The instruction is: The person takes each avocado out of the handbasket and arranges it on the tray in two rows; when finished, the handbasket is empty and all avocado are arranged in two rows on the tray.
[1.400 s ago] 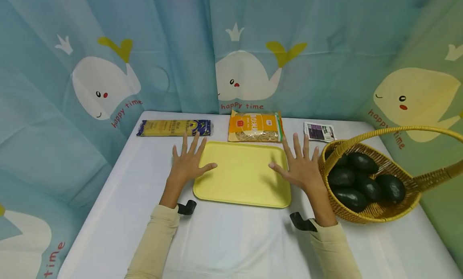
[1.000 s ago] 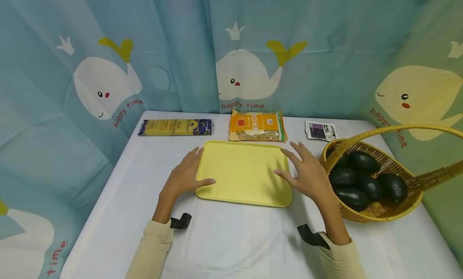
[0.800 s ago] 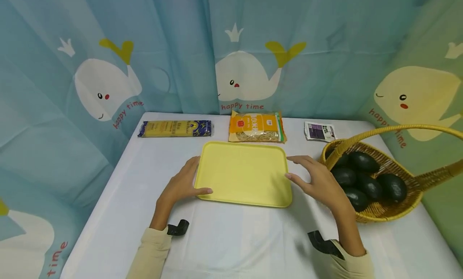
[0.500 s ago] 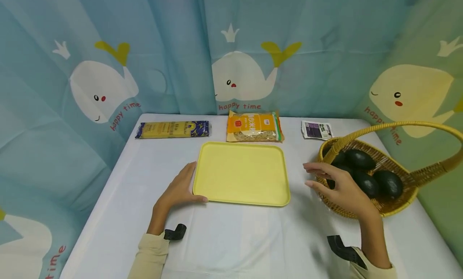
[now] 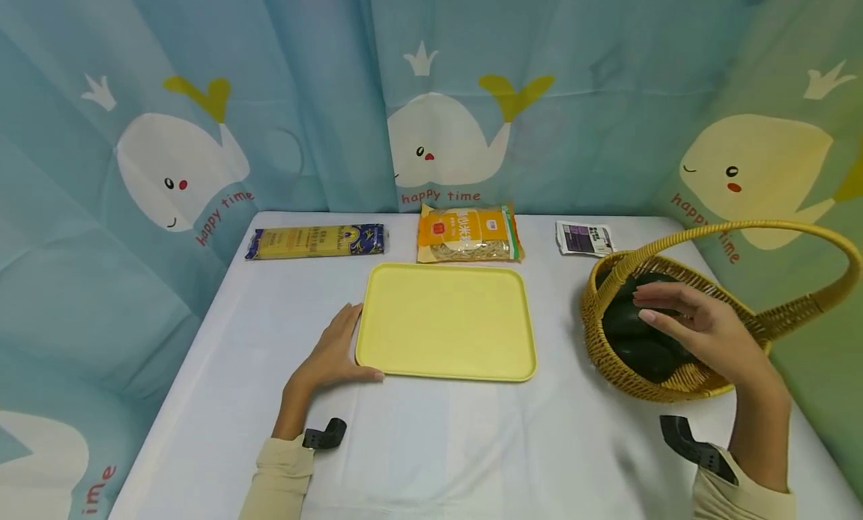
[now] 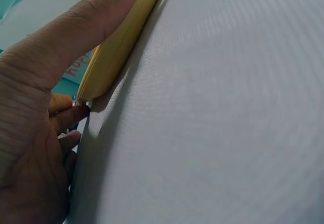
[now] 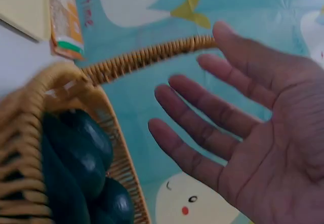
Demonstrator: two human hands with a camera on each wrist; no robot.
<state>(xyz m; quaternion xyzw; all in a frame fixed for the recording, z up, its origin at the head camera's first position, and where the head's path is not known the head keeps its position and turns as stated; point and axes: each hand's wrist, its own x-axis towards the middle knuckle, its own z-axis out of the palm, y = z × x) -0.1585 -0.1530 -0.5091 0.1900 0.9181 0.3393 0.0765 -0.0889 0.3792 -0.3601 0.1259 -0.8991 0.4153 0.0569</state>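
My left hand (image 5: 332,355) spans the near left corner of a yellow rectangular tray (image 5: 445,321), fingers along its left side and thumb along its front edge. In the left wrist view, the thumb (image 6: 76,36) lies extended against the tray's rim (image 6: 116,57). My right hand (image 5: 708,333) hovers over a woven basket (image 5: 607,355) with an arched handle (image 5: 748,228), fingers loosely bent and holding nothing. Several dark avocados (image 5: 623,321) fill the basket, partly hidden by that hand. The right wrist view has the right palm (image 7: 273,163) apart from the avocados (image 7: 78,153).
Along the back of the white-covered table (image 5: 431,452) lie a long yellow-and-blue noodle packet (image 5: 313,241), an orange bag (image 5: 468,235) and a small purple-and-white sachet (image 5: 583,239). A blue whale-print curtain (image 5: 323,93) stands behind. The basket handle arches beside the right hand.
Both hands were spread above the tray's sides. My left hand has lowered to the tray's near left corner, while my right hand has moved rightward over the basket.
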